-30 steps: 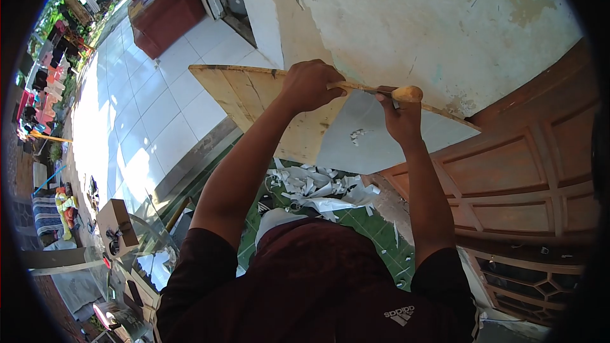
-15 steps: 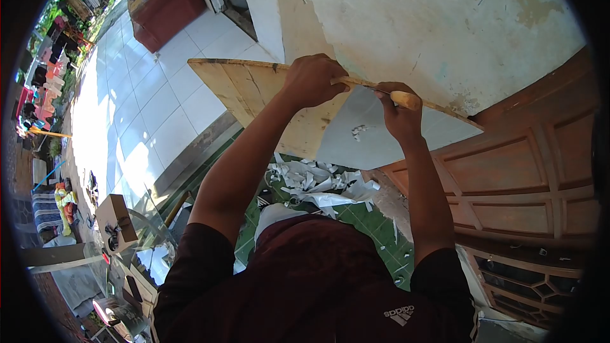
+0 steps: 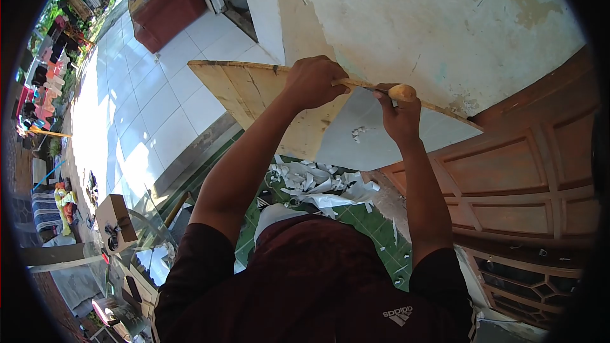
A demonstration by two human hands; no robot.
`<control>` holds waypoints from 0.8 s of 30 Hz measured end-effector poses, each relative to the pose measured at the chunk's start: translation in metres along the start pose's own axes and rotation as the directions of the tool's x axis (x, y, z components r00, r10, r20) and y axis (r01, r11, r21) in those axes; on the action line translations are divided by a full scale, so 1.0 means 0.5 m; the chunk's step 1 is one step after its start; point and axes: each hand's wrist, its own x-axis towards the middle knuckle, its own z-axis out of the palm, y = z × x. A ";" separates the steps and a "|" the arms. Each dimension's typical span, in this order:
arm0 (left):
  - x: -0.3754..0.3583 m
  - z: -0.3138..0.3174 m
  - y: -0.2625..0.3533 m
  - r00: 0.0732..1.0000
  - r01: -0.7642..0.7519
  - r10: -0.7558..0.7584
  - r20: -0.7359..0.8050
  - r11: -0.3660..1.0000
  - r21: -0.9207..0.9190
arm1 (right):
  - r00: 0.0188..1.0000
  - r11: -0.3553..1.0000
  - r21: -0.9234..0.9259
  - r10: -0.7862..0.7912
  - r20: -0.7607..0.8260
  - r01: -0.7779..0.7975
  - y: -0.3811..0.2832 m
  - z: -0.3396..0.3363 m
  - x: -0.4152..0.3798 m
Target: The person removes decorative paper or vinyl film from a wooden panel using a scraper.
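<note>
A large wooden board (image 3: 254,98), bare yellowish wood on the left and covered in pale grey-white sheet on the right, stands tilted in front of me. My left hand (image 3: 316,81) is closed over its upper edge, fingers on the far side. Farther right along the same edge, my right hand (image 3: 403,117) is closed around a wooden-handled tool (image 3: 403,93). The rounded handle end faces me; its working end is mostly hidden by my fingers and the edge. A small torn patch (image 3: 359,133) marks the grey covering.
Torn white scraps (image 3: 311,181) lie on the green tiled floor (image 3: 365,221) below the board. A peeling wall (image 3: 432,25) rises behind it, with a brown panelled door (image 3: 499,165) at right. White tiles (image 3: 149,98), a red-brown sofa (image 3: 168,9) and a cardboard box (image 3: 116,219) are leftward.
My right hand and the tool handle have shifted slightly left and up along the board's edge. My left hand and the board are nearly unchanged.
</note>
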 end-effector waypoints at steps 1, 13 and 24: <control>0.002 -0.002 -0.001 1.000 0.009 -0.009 0.017 1.000 0.002 | 0.999 1.000 0.012 0.013 0.034 -0.014 -0.002 -0.005 0.005; 0.003 -0.005 -0.012 0.999 0.015 -0.014 0.046 1.000 -0.023 | 0.970 0.968 -0.136 -0.189 0.152 0.210 -0.012 -0.033 -0.003; 0.007 -0.001 -0.017 1.000 -0.014 0.014 0.020 1.000 -0.005 | 0.977 0.971 -0.117 -0.201 0.069 0.208 -0.005 -0.010 0.002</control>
